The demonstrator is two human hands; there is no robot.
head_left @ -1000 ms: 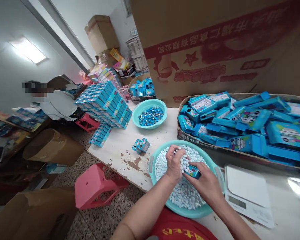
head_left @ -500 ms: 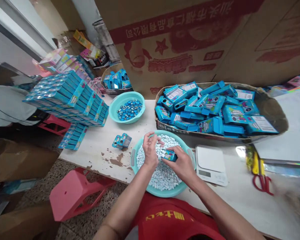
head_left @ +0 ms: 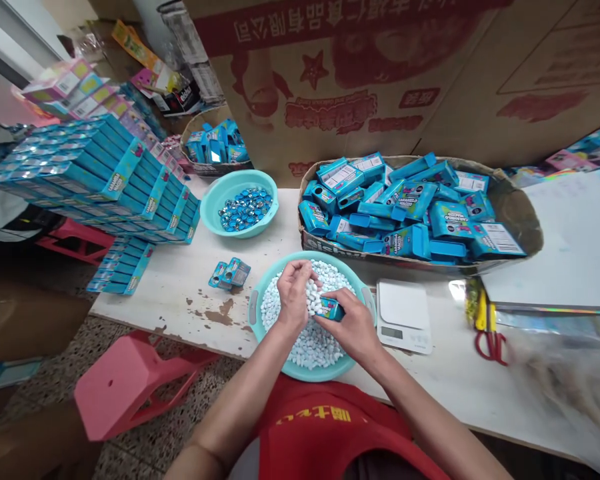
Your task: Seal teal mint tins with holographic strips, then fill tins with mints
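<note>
My right hand (head_left: 351, 325) is wrapped round a small blue candy box (head_left: 331, 309), held on its side over a turquoise bowl (head_left: 365, 273). Small white candies (head_left: 310, 350) fill the bowl. Beside the box's left end, my left hand (head_left: 293, 293) is cupped and closed round a handful of the same white candies; some of them show between the hand and the box. Whether any are inside the box I cannot tell. Two small blue boxes (head_left: 230, 273) with clear windows rest on the table left of the bowl.
Behind stands a cut-down carton (head_left: 420, 262) of blue boxes. A second turquoise bowl (head_left: 210, 207) holds blue foil-like pieces. To the right lie a white scale (head_left: 405, 307) and red-handled scissors (head_left: 491, 348). Stacked blue boxes (head_left: 115, 180) and a pink stool (head_left: 120, 387) are at left.
My left fingers have curled in more around the white candies, close to the box. My right hand keeps hold of the box. The whole view has shifted slightly.
</note>
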